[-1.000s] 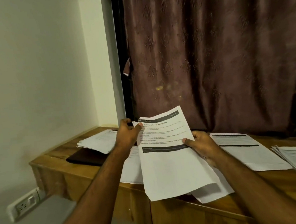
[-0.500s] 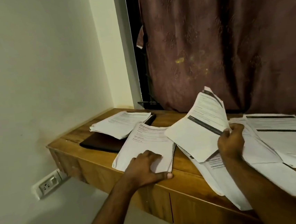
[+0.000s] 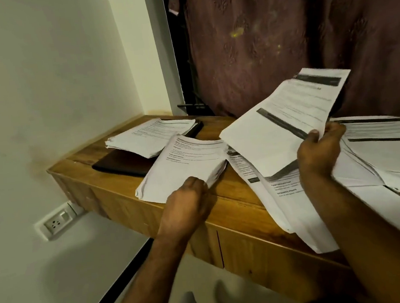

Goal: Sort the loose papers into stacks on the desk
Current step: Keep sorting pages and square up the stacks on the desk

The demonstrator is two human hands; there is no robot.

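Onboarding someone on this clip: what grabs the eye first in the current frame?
The sheet the right hand holds up in front of the maroon curtain, its dark bands clear. Next, the left hand gripping the near corner of the middle stack at the desk's front edge. Loose papers sprawl at right, some overhanging the edge; a tidier stack sits far left on a dark folder.

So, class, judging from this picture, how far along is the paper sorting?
Done: one white paper stack lies on the dark folder. In hand: left hand grips a second stack; right hand holds a printed sheet. Left: loose overlapping sheets on the wooden desk.
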